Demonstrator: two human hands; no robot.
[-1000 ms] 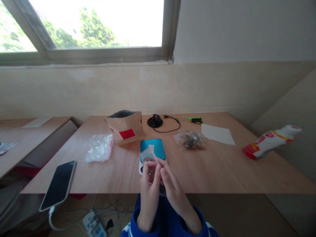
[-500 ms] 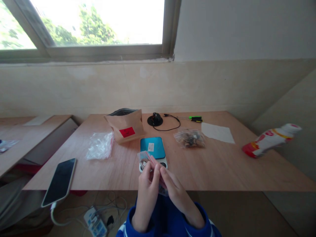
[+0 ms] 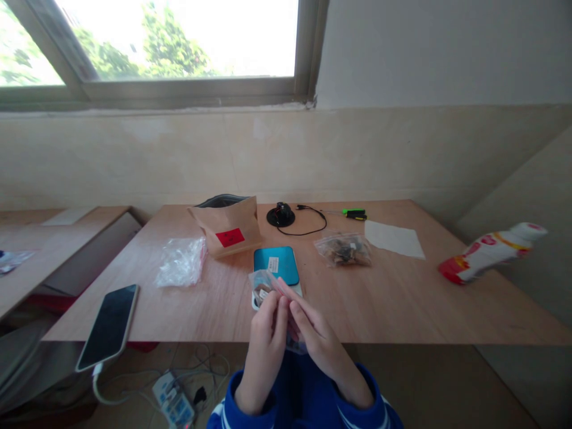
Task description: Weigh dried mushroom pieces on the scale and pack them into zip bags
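Between my two hands is a small clear zip bag (image 3: 260, 282) with a reddish seal strip and something brown with a white label inside. My left hand (image 3: 268, 325) pinches the bag, thumb against fingers. On the other side my right hand (image 3: 311, 325) is closed on the seal edge, its fingers pressed together and the forefinger pointing forward. The bag's lower part hangs below my hands near the table's front edge. Just beyond them lies a digital scale (image 3: 285, 266) with a blue top and white front, partly covered by the bag and my hands.
Beyond the scale stands an open brown paper pouch (image 3: 232, 229) with a red label. Around lie clear plastic bags (image 3: 181, 262), a filled zip bag (image 3: 343, 250), a black round base with cable (image 3: 281, 215), screwdrivers (image 3: 355, 214), white paper (image 3: 394, 239), a bottle (image 3: 487, 253) and a phone (image 3: 108, 326).
My right fingers have shifted slightly along the bag's seal, and the bag's far end stands a little higher. Everything on the table stays put.
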